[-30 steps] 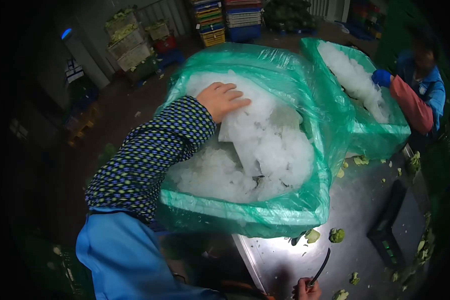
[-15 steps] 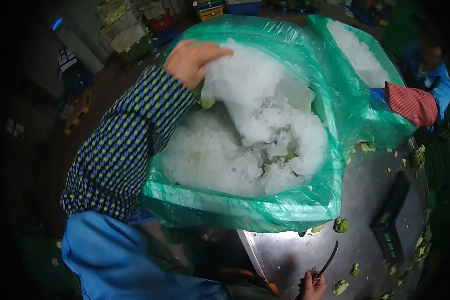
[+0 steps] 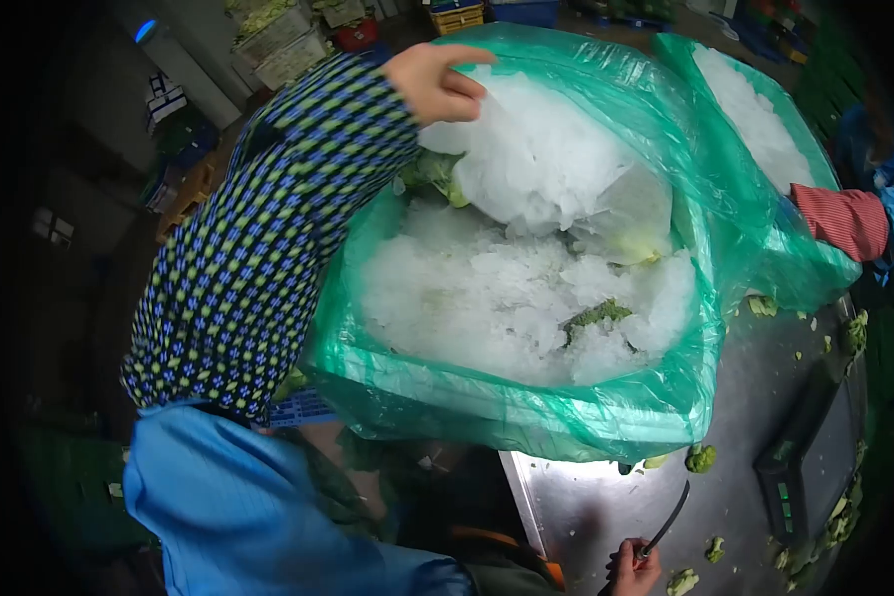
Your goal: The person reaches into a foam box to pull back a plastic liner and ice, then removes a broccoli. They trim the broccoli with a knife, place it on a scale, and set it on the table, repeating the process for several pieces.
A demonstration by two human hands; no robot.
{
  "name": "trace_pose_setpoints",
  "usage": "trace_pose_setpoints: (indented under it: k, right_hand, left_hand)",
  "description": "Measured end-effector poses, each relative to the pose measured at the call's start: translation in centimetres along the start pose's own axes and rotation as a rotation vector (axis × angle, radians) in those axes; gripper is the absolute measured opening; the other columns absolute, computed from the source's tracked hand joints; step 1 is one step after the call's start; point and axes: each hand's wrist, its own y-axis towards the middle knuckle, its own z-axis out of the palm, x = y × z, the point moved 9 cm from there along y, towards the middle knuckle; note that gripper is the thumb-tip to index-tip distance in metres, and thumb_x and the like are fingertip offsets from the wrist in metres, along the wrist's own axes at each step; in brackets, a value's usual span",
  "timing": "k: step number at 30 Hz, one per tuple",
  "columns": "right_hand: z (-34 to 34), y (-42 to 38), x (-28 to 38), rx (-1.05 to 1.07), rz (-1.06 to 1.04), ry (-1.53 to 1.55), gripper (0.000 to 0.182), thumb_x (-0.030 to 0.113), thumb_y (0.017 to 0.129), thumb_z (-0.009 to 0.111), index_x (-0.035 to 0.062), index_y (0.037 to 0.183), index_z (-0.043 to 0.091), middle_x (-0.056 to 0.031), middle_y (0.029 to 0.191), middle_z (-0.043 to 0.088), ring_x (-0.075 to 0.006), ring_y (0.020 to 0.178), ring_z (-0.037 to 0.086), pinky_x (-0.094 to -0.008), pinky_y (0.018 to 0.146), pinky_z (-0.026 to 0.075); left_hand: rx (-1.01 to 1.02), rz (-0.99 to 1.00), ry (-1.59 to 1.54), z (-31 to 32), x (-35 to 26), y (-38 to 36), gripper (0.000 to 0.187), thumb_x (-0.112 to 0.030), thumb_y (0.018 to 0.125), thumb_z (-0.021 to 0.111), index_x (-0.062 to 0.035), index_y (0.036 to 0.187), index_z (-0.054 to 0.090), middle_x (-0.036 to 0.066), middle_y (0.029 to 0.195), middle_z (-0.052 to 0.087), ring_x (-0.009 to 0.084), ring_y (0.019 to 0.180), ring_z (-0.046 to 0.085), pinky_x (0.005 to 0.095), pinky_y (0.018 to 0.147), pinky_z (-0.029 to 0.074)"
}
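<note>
My left hand (image 3: 439, 83), in a dotted sleeve, is at the upper left edge of a heap of crushed ice (image 3: 541, 149). Its fingers are partly bent and apart, with nothing visible between them. The ice fills a box lined with green plastic (image 3: 526, 417). Green leafy pieces (image 3: 437, 174) show beside the heap, and a green floret (image 3: 601, 314) pokes through the lower ice. A translucent sheet-like patch (image 3: 634, 207) lies at the heap's right. Low in the view, my right hand (image 3: 636, 570) is closed round the handle of a curved knife (image 3: 675, 521), its blade pointing up.
A second green-lined box of ice (image 3: 755, 114) stands at the right, beside a co-worker's red striped sleeve (image 3: 842, 223). The metal table (image 3: 586, 497) carries a black device with green displays (image 3: 785, 487) and several vegetable scraps (image 3: 701, 458). Stacked crates (image 3: 278, 45) are in the background.
My left hand has moved up and its fingers have spread. The ice heap sits further back, and more ice covers the front of the box. The whole view has shifted; the knife stays in my right hand.
</note>
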Motion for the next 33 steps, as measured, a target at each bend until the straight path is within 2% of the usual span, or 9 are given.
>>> trace_pose_setpoints:
  k: [2, 4, 6, 9, 16, 17, 21, 25, 33]
  right_hand:
    - [-0.2, -0.1, -0.3, 0.008, 0.015, 0.040, 0.013, 0.017, 0.086, 0.062, 0.0046, 0.083, 0.061, -0.0036, 0.065, 0.061, -0.0064, 0.051, 0.050, -0.0201, 0.046, 0.039]
    - [-0.3, 0.1, -0.8, 0.003, 0.021, 0.058, 0.013, 0.017, 0.086, 0.062, 0.0046, 0.084, 0.061, -0.0030, 0.065, 0.060, -0.0059, 0.051, 0.050, -0.0195, 0.046, 0.039]
    - [-0.4, 0.3, -0.6, -0.002, 0.012, 0.012, 0.012, 0.017, 0.087, 0.061, 0.0047, 0.087, 0.061, -0.0024, 0.065, 0.060, -0.0057, 0.050, 0.050, -0.0193, 0.046, 0.039]
    - [0.7, 0.4, 1.5, 0.031, -0.019, 0.006, 0.013, 0.017, 0.087, 0.061, 0.0041, 0.087, 0.061, -0.0022, 0.065, 0.060, -0.0058, 0.052, 0.051, -0.0196, 0.046, 0.039]
    - [-0.3, 0.0, 0.9, 0.002, -0.081, 0.012, 0.014, 0.017, 0.086, 0.062, 0.0032, 0.089, 0.061, -0.0023, 0.066, 0.060, -0.0065, 0.054, 0.053, -0.0195, 0.048, 0.041]
    - [-0.5, 0.0, 0.6, -0.003, -0.071, -0.015, 0.014, 0.016, 0.086, 0.062, 0.0031, 0.089, 0.061, -0.0024, 0.066, 0.061, -0.0062, 0.054, 0.053, -0.0193, 0.048, 0.040]
    - [-0.2, 0.3, 0.6, 0.021, -0.086, 0.021, 0.013, 0.017, 0.086, 0.062, 0.0041, 0.088, 0.061, -0.0023, 0.066, 0.060, -0.0054, 0.052, 0.052, -0.0188, 0.047, 0.039]
    - [-0.2, 0.3, 0.9, 0.015, -0.063, 0.033, 0.013, 0.018, 0.086, 0.062, 0.0047, 0.088, 0.061, -0.0021, 0.066, 0.060, -0.0053, 0.052, 0.051, -0.0187, 0.046, 0.039]
    - [1.0, 0.2, 0.7, 0.014, -0.048, 0.008, 0.017, 0.021, 0.086, 0.063, 0.0047, 0.090, 0.063, -0.0012, 0.065, 0.060, -0.0045, 0.051, 0.049, -0.0194, 0.045, 0.037]
  left_hand:
    - [-0.164, -0.076, 0.336, -2.9, 1.8, -3.0, 0.042, -0.014, 0.079, 0.065, -0.0045, 0.118, 0.055, 0.015, 0.099, 0.063, 0.0217, 0.089, 0.062, 0.0316, 0.082, 0.050]
    - [0.094, -0.240, 0.432, -0.3, 3.6, -6.8, 0.051, -0.031, 0.071, 0.068, -0.0066, 0.115, 0.057, 0.010, 0.087, 0.064, 0.0228, 0.082, 0.061, 0.0368, 0.077, 0.049]
    - [0.243, -0.282, 0.983, 3.3, 4.3, -9.3, 0.070, -0.043, 0.069, 0.068, -0.0024, 0.122, 0.049, 0.012, 0.100, 0.058, 0.0247, 0.099, 0.051, 0.0389, 0.089, 0.040]
    - [0.086, -0.296, 1.196, 5.1, 5.3, -8.3, 0.094, -0.054, 0.067, 0.067, 0.0026, 0.132, 0.032, 0.017, 0.124, 0.045, 0.0267, 0.119, 0.036, 0.0405, 0.100, 0.025]
    - [0.036, -0.389, 1.015, 4.2, 7.7, -3.5, 0.113, -0.051, 0.065, 0.073, 0.0019, 0.141, 0.007, 0.019, 0.121, 0.048, 0.0299, 0.117, 0.041, 0.0420, 0.102, 0.022]
    - [0.031, -0.335, 0.957, 4.1, 8.0, -3.1, 0.125, -0.050, 0.057, 0.079, -0.0019, 0.142, 0.001, 0.018, 0.119, 0.050, 0.0316, 0.116, 0.044, 0.0437, 0.103, 0.022]
    - [0.040, -0.310, 0.806, 3.4, 8.8, -2.5, 0.114, -0.034, 0.062, 0.077, -0.0111, 0.144, 0.001, 0.022, 0.116, 0.052, 0.0339, 0.108, 0.050, 0.0405, 0.103, 0.028]
    - [-0.005, -0.346, 0.766, 3.4, 5.2, -5.9, 0.107, -0.025, 0.066, 0.070, -0.0040, 0.142, -0.001, 0.021, 0.105, 0.054, 0.0311, 0.101, 0.053, 0.0376, 0.100, 0.031]
    - [-0.106, -0.195, 0.817, 4.2, 7.5, -3.7, 0.129, -0.040, 0.056, 0.082, -0.0098, 0.143, -0.008, 0.019, 0.113, 0.056, 0.0350, 0.110, 0.051, 0.0495, 0.103, 0.021]
